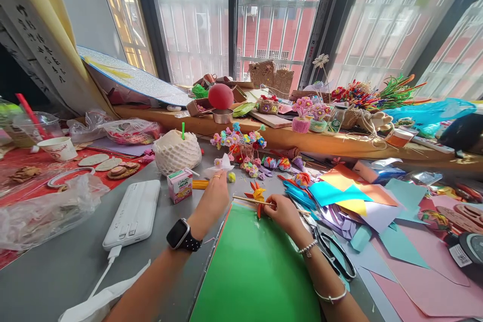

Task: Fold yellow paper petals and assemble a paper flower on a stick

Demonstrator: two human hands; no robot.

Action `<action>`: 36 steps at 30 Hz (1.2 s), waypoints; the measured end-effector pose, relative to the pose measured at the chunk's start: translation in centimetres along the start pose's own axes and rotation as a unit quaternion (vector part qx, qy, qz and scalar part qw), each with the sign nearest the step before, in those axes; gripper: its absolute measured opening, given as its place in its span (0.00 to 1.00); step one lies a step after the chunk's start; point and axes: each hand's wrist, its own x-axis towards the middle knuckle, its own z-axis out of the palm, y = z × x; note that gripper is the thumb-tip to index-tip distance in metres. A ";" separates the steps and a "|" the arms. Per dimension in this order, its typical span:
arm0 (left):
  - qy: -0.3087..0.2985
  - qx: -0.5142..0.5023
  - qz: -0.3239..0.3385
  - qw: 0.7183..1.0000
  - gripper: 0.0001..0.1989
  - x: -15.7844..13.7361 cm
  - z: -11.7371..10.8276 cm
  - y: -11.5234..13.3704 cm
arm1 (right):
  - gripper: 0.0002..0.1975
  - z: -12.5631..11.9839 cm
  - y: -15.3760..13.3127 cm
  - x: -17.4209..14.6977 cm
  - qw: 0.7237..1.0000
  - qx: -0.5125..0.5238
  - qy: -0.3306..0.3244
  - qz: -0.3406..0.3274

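My right hand (283,214) is closed on a thin wooden stick (247,199), which points left over the far edge of a green paper sheet (260,261). An orange and yellow paper flower (258,193) with pointed petals sits at the stick, close to my right fingertips. To the left, my left hand (213,196) has its fingers drawn together at a crumpled white tissue-like piece (224,162); the fingertips are partly hidden. Just beyond it stands a small basket of colourful flowers (243,148). Black-handled scissors (335,254) lie beside my right forearm.
At left are a white power bank (132,214) with a cable, a small drink carton (180,186) and a netted coconut (177,151) with a green straw. Coloured paper sheets (407,246) spread across the right. Crafts crowd the wooden windowsill (158,115).
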 end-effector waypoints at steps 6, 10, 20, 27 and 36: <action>-0.139 0.045 -0.068 0.987 0.13 -1.1 -5.8 0.3 | 0.08 0.2 0.2 0.1 1.000 -0.004 0.002 -0.008; -0.199 0.037 -0.054 0.978 0.13 -2.4 -6.4 -0.7 | 0.08 0.4 0.3 0.2 1.000 -0.009 0.003 -0.008; -0.313 0.095 -0.007 0.945 0.17 -5.1 -4.3 -0.4 | 0.08 0.5 0.4 0.3 1.000 -0.011 0.010 -0.008; -0.270 0.000 0.057 0.961 0.22 -7.8 -4.0 -1.8 | 0.07 0.4 0.4 0.3 1.000 -0.012 0.010 -0.014; -0.274 -0.011 0.006 0.962 0.27 -9.7 -5.5 -0.3 | 0.07 0.4 0.4 0.1 1.000 -0.013 0.013 -0.016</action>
